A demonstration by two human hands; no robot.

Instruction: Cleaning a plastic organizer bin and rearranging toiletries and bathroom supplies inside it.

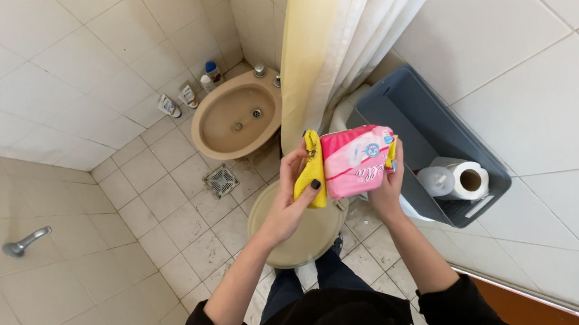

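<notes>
From the head view, the left hand (pixel 292 196) and the right hand (pixel 387 187) hold a pink and yellow soft packet (pixel 352 161) between them, above a closed toilet lid (pixel 312 239). The left fingers (pixel 315 185) wrap the packet's yellow end; the right fingers clasp the opposite end. Just to the right, a grey bin (pixel 410 117) on the wall holds a roll of toilet paper (pixel 465 178). Farther off sit a beige bidet (pixel 236 118), a floor drain (pixel 221 180) and a pale shower curtain (pixel 340 28).
</notes>
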